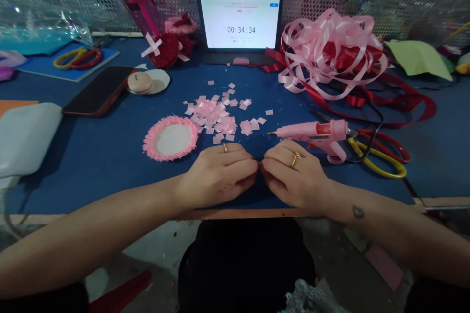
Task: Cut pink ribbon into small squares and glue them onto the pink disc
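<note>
My left hand (222, 175) and my right hand (293, 172) meet fingertip to fingertip above the table's front edge. Both are closed in a pinch; whatever lies between the fingers is hidden. Beyond them spreads a loose pile of small pink ribbon squares (215, 113). Left of the pile lies a white disc (174, 139) ringed by a ruffled pink ribbon border (150, 145). A pink glue gun (301, 130) rests on its side just past my right hand, its nozzle pointing left.
Scissors with red and yellow handles (378, 162) lie right of the glue gun. Tangled pink ribbon (330, 54) fills the back right. A tablet (240, 19) showing a timer stands at the back. A phone (101, 92) and white power adapter (31, 134) occupy the left.
</note>
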Demonstrator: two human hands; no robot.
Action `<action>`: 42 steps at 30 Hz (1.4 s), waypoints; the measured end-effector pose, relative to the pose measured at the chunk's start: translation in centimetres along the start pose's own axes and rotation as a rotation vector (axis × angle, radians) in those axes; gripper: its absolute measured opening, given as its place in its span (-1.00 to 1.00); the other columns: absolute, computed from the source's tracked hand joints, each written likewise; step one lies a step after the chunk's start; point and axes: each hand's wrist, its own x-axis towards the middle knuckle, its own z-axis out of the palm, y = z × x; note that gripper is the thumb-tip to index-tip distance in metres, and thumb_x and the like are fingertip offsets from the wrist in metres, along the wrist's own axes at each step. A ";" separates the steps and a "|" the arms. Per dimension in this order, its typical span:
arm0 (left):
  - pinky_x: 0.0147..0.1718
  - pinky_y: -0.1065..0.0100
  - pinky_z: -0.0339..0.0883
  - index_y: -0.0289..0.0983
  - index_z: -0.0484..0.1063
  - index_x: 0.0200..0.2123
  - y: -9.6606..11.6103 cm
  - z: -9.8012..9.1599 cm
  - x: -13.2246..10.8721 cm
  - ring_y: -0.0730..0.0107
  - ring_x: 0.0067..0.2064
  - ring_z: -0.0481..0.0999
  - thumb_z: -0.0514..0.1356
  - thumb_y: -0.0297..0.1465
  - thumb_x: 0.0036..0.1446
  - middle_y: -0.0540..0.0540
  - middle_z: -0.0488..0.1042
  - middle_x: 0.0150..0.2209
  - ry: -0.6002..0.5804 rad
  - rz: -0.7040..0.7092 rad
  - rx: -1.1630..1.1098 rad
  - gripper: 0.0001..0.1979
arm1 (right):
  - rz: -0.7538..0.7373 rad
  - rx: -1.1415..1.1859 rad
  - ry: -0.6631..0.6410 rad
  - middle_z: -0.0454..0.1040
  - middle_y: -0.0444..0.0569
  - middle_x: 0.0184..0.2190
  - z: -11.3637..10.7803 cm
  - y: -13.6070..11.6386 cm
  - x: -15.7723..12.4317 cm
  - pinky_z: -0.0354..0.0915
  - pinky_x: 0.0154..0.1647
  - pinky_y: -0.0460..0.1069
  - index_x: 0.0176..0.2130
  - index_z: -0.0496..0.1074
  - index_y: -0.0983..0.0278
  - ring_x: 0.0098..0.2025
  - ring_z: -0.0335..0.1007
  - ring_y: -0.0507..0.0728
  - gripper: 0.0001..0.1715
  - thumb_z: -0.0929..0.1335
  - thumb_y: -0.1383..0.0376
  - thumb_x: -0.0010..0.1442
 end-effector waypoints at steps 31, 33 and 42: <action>-0.38 0.47 0.31 -0.27 0.25 -0.59 0.0 0.2 0.2 0.51 -0.49 0.25 0.05 -0.56 0.14 0.04 0.31 -0.60 -0.049 0.161 0.041 -0.74 | 0.008 0.027 -0.051 0.29 -0.05 -0.58 0.7 0.0 -0.3 0.24 -0.41 -0.04 -0.55 0.31 0.30 -0.47 0.11 0.09 -0.74 0.21 0.46 0.14; -0.40 0.45 0.29 -0.27 0.22 -0.60 0.1 0.1 0.2 0.50 -0.51 0.20 0.04 -0.58 0.14 0.05 0.29 -0.61 -0.052 0.192 0.006 -0.72 | 0.000 0.027 -0.064 0.27 -0.06 -0.59 0.6 -0.2 -0.4 0.23 -0.41 -0.04 -0.55 0.30 0.30 -0.47 0.10 0.08 -0.73 0.21 0.45 0.14; -0.42 0.39 0.23 -0.27 0.22 -0.62 0.3 -0.7 0.2 0.46 -0.49 0.17 0.04 -0.58 0.14 0.01 0.26 -0.60 -0.124 0.252 -0.064 -0.70 | -0.075 0.011 -0.048 0.19 -0.11 -0.62 0.7 -0.4 -0.5 0.18 -0.46 -0.05 -0.59 0.27 0.26 -0.51 0.00 0.06 -0.67 0.19 0.45 0.16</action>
